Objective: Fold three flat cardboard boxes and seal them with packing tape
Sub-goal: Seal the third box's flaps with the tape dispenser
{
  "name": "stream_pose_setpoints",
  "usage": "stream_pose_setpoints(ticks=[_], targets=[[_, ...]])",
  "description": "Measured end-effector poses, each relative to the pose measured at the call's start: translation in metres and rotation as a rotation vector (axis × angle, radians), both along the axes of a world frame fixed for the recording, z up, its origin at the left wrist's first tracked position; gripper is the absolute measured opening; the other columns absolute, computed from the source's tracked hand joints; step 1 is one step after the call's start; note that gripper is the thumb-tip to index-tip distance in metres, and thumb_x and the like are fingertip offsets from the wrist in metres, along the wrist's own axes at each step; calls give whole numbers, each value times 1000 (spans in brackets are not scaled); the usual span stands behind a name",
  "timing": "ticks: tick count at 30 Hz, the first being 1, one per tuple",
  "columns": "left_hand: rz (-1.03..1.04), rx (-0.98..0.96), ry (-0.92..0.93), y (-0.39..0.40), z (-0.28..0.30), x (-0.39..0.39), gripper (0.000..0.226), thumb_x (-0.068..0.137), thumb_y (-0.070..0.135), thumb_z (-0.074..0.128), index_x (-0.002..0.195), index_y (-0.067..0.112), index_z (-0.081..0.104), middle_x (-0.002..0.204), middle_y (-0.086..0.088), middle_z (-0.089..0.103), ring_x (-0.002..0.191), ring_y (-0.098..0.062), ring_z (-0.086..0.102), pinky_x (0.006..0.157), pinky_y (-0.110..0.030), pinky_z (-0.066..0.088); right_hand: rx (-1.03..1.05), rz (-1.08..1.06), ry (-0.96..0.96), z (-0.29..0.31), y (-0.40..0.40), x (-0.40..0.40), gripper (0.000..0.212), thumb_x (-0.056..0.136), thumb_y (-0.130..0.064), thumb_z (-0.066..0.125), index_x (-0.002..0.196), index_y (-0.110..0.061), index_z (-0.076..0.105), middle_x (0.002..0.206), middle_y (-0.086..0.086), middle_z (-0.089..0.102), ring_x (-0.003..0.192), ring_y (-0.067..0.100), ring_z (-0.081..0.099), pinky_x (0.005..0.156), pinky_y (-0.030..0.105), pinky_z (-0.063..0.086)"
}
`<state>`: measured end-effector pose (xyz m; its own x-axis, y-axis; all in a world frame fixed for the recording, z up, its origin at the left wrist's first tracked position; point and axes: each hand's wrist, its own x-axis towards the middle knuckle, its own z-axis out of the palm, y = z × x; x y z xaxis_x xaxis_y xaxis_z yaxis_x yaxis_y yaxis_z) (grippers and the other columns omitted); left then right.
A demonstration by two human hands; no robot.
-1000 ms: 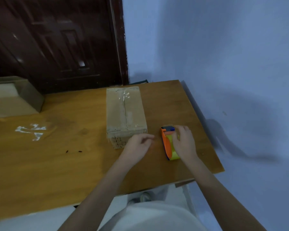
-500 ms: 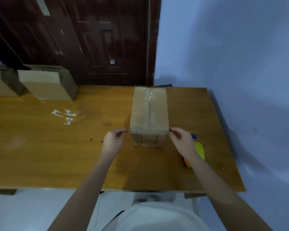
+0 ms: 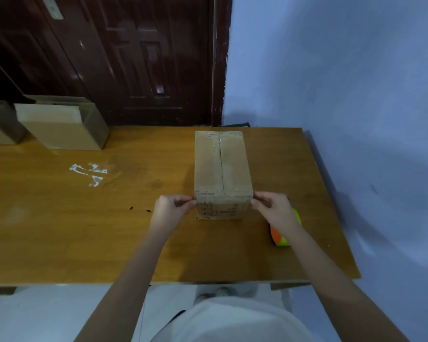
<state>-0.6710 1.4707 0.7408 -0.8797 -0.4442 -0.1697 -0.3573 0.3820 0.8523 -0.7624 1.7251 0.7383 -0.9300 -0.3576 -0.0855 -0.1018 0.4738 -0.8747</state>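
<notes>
Sealed cardboard box [image 3: 221, 169] sits on the wooden table [image 3: 59, 230], right of centre, long axis running away from the person, clear tape down the top seam. Near end face w/ dark printed marks faces the person.

Left hand [image 3: 169, 211] at the box's near-left top corner, fingers curled, fingertips pinched tog. right against the corner edge; can't tell if they grip tape or just the cardboard. Right hand [image 3: 274, 208] mirrors it at the near-right top corner, fingers curled, tips touching the edge.

Vs 0.5 s ago: both hands sit abt the same at the two corners, box hasn't shifted. Vs 1 s ago: right hand was on the tape dispenser, left hand was at the box's near-right corner; now both are on the box and the dispenser is let go.

Tape dispenser [image 3: 281, 239], orange/yellow, lies on the table just right of the box, partly hidden under the right wrist.

Far left at the table's back edge: two more cardboard boxes [image 3: 59, 124], side by side. White scraps [image 3: 89, 172] stuck on the tabletop left of centre. Dark wooden door [image 3: 124, 58] behind, blue wall [image 3: 344, 95] to the right.
</notes>
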Motion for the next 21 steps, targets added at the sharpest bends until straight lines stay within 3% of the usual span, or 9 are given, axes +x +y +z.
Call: stream_pose_setpoints(ticks=[4,10,16,21], targets=[[-28,38,-2,-2,-3,-1,19,79,25,75,93,12,75,80,2,73,73,-13,70,77,-40,58,-16,-26,-16,-1,0,0,30,89,-11,64,118,-3,65,110,6,69,101,17,66,91,42,53],[-22,64,27,-2,-7,3,15,78,26,75,90,16,76,77,7,73,70,-11,70,74,-41,59,-41,-41,-62,-3,1,2,28,88,-10,65,116,-5,66,102,-1,71,92,11,68,88,38,55],[-23,94,22,-2,-9,3,17,81,26,73,92,13,75,79,5,73,72,-13,71,76,-42,58,-101,-43,-105,-4,2,3,28,87,-9,66,115,-9,66,108,4,70,91,9,69,82,33,57],[-1,20,32,3,-7,3,20,81,34,72,89,16,76,75,8,72,70,-9,69,72,-37,59,-115,-106,-91,-4,-4,5,20,86,-14,69,105,-14,71,89,-13,72,83,7,70,80,32,58]])
